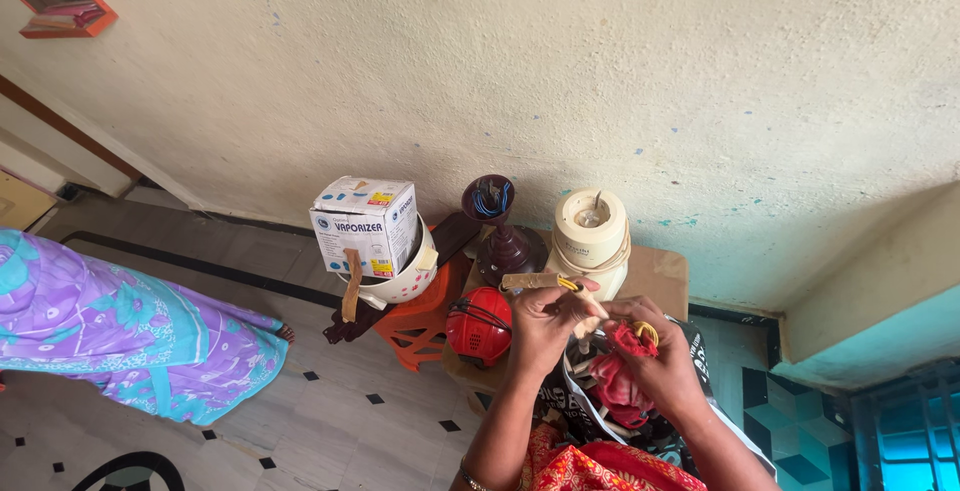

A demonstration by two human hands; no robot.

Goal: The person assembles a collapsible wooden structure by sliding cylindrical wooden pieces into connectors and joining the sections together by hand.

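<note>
Red cloth, low and right of centre, is pinched in the right hand. The left hand has its fingers closed on a thin stick. Held loosely, the cloth could slip into the bag below; the stick might snag it.

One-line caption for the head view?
Left hand and right hand work red fabric beside a cream mixer base and red helmet.
</note>
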